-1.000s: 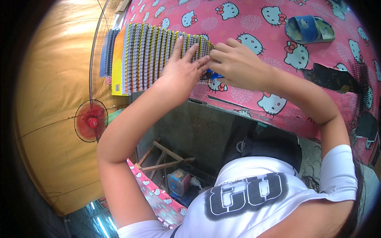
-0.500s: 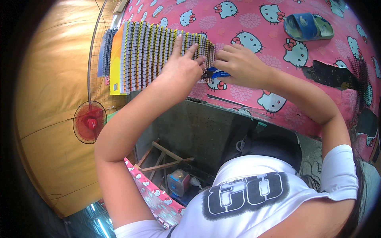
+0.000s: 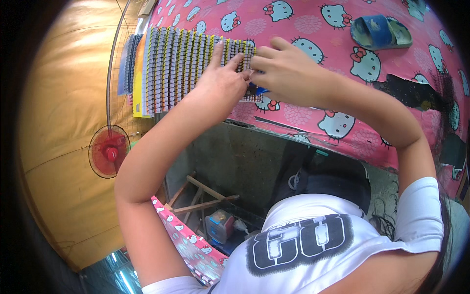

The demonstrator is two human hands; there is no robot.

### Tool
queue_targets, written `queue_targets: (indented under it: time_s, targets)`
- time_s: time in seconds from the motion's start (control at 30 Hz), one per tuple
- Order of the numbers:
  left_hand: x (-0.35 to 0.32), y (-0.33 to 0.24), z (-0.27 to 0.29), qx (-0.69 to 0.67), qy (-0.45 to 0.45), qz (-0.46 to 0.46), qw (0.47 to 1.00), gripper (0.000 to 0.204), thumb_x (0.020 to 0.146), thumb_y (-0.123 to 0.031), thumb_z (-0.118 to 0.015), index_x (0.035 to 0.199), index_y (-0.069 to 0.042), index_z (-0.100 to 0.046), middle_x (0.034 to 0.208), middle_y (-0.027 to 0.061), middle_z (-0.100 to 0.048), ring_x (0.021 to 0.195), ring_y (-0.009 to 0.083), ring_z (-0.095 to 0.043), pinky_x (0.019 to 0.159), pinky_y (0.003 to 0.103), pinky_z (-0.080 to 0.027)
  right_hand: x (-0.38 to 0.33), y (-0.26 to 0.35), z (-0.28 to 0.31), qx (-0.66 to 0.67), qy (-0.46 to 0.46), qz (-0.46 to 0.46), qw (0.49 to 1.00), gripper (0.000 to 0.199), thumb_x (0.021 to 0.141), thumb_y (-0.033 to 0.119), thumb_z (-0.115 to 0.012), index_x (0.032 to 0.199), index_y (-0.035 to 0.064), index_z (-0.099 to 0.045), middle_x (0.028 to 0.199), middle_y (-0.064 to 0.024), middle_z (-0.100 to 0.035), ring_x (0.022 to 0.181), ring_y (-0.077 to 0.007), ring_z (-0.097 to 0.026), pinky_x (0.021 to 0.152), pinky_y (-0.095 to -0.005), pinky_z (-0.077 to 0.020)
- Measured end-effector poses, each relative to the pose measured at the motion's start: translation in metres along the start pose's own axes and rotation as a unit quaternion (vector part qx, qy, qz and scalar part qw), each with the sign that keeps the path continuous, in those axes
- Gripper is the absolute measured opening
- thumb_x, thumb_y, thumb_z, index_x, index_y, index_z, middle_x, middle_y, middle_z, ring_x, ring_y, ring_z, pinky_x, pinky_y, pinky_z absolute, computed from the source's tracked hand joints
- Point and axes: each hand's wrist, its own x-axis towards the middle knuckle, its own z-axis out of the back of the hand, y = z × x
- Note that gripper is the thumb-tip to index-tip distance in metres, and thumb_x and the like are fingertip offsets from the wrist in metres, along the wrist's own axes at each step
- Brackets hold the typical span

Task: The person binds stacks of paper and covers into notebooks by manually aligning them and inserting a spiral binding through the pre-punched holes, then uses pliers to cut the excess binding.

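Note:
A long row of overlapping grey and yellow-edged strips (image 3: 178, 66) lies on a pink mat with a cartoon-cat print (image 3: 313, 24). My left hand (image 3: 223, 83) rests flat on the right end of the row, fingers apart and pointing up. My right hand (image 3: 289, 73) comes in from the right with its fingers curled, and its tips pinch the last strip right beside my left fingertips. A small blue piece (image 3: 258, 91) shows just under the two hands; what it is stays unclear.
A blue sandal (image 3: 382, 30) lies on the mat at the upper right, and a black patch (image 3: 411, 93) sits further right. Left of the row is a wire grid and a tan sheet (image 3: 58, 122). A red fan (image 3: 108, 152), wooden slats (image 3: 203, 193) and a small box (image 3: 220, 225) are below.
Both hands stay at the right end of the row. My left fingers have shifted slightly and the right fingertips have closed in against them.

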Motion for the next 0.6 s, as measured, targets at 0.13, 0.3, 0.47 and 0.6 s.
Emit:
queue_targets:
  time_s: [0.13,0.3,0.47,0.6]
  targets:
    - [0.002,-0.002,0.002,0.009,0.013,-0.003,1.0,0.05,0.078,-0.007,-0.06,0.127,-0.014,-0.059,0.136,0.0004,-0.051,0.137,0.0254,-0.035,0.115,0.06,-0.013,-0.032,-0.003,-0.018,0.036,-0.047,-0.057,0.997,0.039,0.064,0.027,-0.078,0.098,0.0117,-0.065,0.1,-0.0033,-0.06,0.101,-0.0224,-0.055,0.086,-0.0394,-0.0405]
    - [0.002,-0.002,0.003,0.021,0.028,-0.006,0.999,0.055,0.079,-0.009,-0.06,0.133,-0.016,-0.053,0.143,-0.001,-0.046,0.138,0.0254,-0.033,0.115,0.059,-0.012,-0.042,-0.003,-0.033,0.081,-0.04,-0.106,0.99,0.042,0.065,0.028,-0.078,0.101,0.0103,-0.065,0.098,-0.0055,-0.06,0.102,-0.0241,-0.056,0.086,-0.0405,-0.0405]
    - [0.002,-0.003,-0.004,0.025,0.025,-0.007,0.999,0.058,0.08,-0.012,-0.061,0.136,-0.016,-0.05,0.146,-0.002,-0.043,0.14,0.025,-0.029,0.116,0.058,-0.011,-0.042,0.005,-0.027,0.221,0.072,-0.222,0.947,0.046,0.067,0.028,-0.08,0.106,0.0084,-0.064,0.102,-0.0092,-0.059,0.1,-0.0284,-0.055,0.086,-0.0415,-0.0412]
    - [0.003,-0.005,-0.005,0.022,0.019,-0.001,1.0,0.057,0.08,-0.013,-0.062,0.136,-0.016,-0.05,0.146,-0.002,-0.042,0.141,0.0249,-0.028,0.116,0.057,-0.009,-0.044,0.008,-0.029,0.205,0.065,-0.229,0.949,0.042,0.067,0.032,-0.076,0.102,0.0101,-0.066,0.096,-0.0087,-0.06,0.101,-0.027,-0.057,0.086,-0.0422,-0.041]
